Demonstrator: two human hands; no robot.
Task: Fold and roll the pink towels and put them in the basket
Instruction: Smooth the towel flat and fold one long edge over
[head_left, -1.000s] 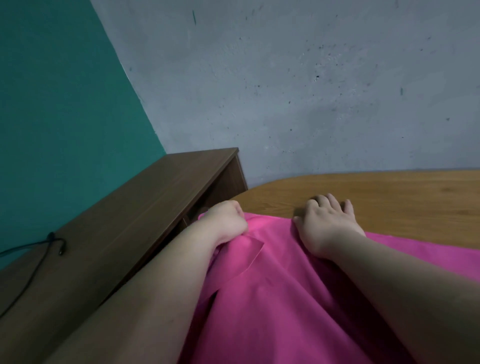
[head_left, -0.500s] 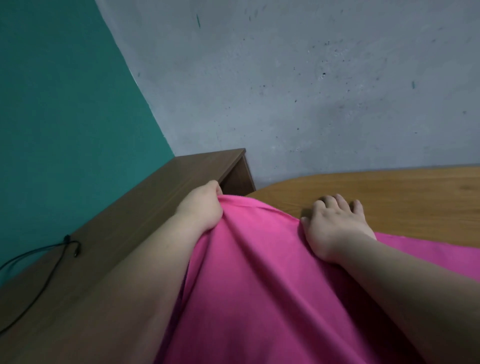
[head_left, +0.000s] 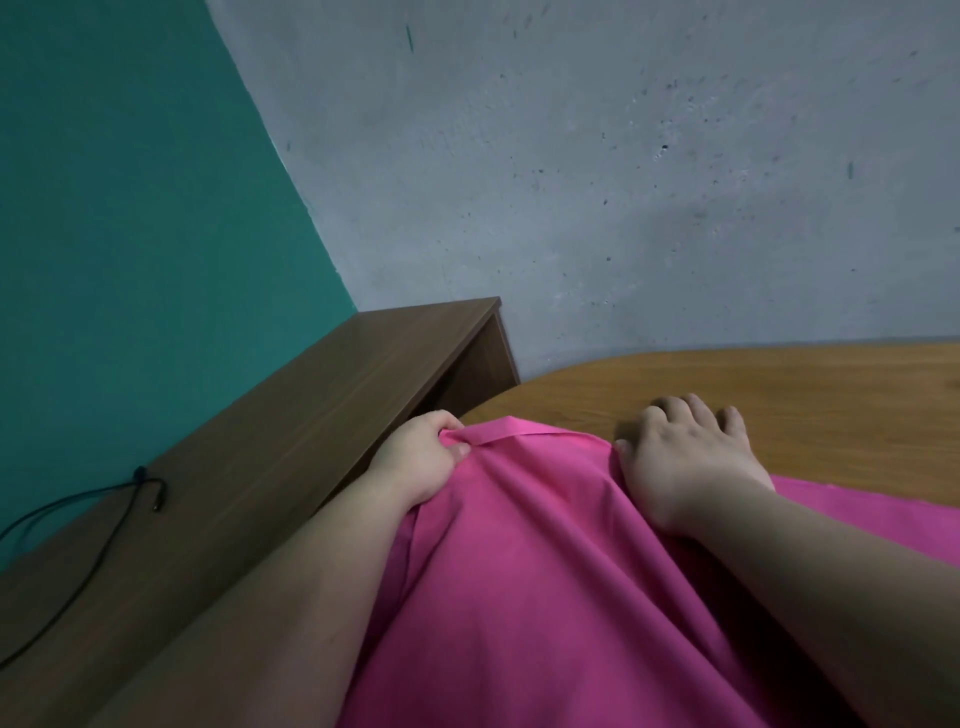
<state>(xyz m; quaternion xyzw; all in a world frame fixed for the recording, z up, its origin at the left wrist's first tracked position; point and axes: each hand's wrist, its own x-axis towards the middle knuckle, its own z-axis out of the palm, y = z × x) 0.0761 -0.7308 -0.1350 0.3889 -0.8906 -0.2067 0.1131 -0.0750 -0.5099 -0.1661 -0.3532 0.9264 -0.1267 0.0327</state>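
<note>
A pink towel (head_left: 540, 566) lies spread over the near part of the wooden table (head_left: 810, 395), with long creases running toward its far left corner. My left hand (head_left: 421, 457) pinches that far left corner, thumb on top of the hem, and holds it a little off the table. My right hand (head_left: 685, 452) lies at the towel's far edge with its fingers spread onto the bare wood and its palm on the cloth. No basket is in view.
A dark brown shelf (head_left: 322, 410) runs along the teal wall on the left, close to my left hand. A black cable (head_left: 104, 514) lies on it. A grey wall stands behind the table.
My left hand lifted the towel's corner up and left, then came back down toward the table edge, now pinching the hem. My right hand stayed at the far edge.
</note>
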